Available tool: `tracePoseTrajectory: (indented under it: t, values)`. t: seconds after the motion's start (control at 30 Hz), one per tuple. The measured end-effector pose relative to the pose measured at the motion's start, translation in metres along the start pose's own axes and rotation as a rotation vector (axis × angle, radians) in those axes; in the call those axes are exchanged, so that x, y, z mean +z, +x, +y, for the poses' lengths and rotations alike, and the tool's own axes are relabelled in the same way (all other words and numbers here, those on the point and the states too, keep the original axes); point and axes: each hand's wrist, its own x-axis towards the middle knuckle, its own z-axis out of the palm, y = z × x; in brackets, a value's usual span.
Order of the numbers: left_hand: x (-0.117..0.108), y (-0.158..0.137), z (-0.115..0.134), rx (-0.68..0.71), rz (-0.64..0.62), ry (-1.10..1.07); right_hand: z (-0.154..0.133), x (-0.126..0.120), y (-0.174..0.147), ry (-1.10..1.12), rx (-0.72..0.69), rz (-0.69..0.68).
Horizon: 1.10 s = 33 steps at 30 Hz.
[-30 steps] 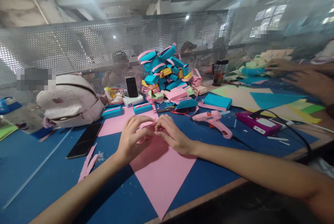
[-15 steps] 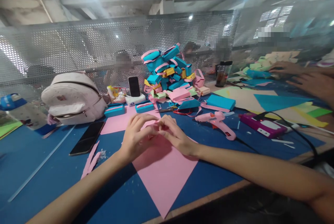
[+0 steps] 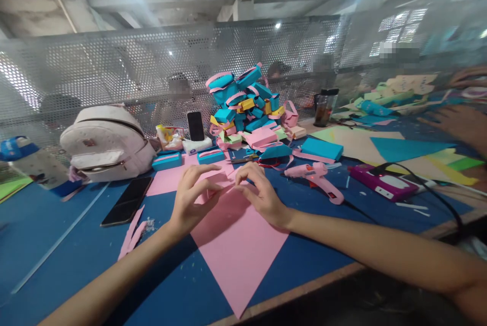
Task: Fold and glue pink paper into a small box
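Observation:
My left hand point(image 3: 192, 196) curls its thumb and fingers around a small folded pink paper piece point(image 3: 218, 181), which looks box-like. At the other end of that piece, my right hand point(image 3: 262, 194) has its thumb and fingertips closed in a pinch at the edge. The fingers partly cover the folded piece. Beneath both hands lies a large pink paper sheet point(image 3: 243, 255), one corner pointing toward me. To the right of my right hand rests a pink hot glue gun point(image 3: 317, 179). Scissors point(image 3: 243, 158) lie behind the hands.
A pile of blue, pink and yellow paper boxes point(image 3: 247, 108) stands at the back. On the left are a backpack point(image 3: 110, 143), a phone point(image 3: 127, 202) and paper strips point(image 3: 133, 237). A purple power strip point(image 3: 382, 184) and another person's hand point(image 3: 445, 118) are at right.
My hands have drawn slightly apart, exposing more of the folded pink piece between them. The other person's hands at the right have also shifted apart.

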Motion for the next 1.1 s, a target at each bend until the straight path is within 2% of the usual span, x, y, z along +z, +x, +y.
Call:
tracePoseTrajectory:
  t: [0.13, 0.33, 0.7, 0.93, 1.03, 1.1]
  values:
    - [0.0008, -0.0014, 0.0014, -0.006, -0.014, -0.017, 0.0016, 0.0008, -0.0001, 0.023, 0.02, 0.046]
    - [0.0015, -0.0049, -0.0012, -0.018, -0.015, -0.024, 0.0048, 0.002, -0.0004, 0.114, 0.108, 0.045]
    - [0.0038, -0.006, 0.0, -0.1, -0.037, -0.115, 0.0057, 0.0008, -0.0001, 0.116, 0.133, 0.145]
    - [0.0038, -0.0049, 0.002, -0.096, -0.034, -0.121, 0.0078, 0.0029, 0.0022, 0.163, 0.141, 0.21]
    - [0.0034, -0.0047, 0.0025, -0.104, -0.039, -0.121, 0.0071, 0.0021, 0.0013, 0.125, 0.14, 0.219]
    - [0.0031, -0.0052, 0.0025, -0.116, -0.042, -0.123, 0.0052, 0.0002, 0.0004, 0.03, 0.101, 0.171]
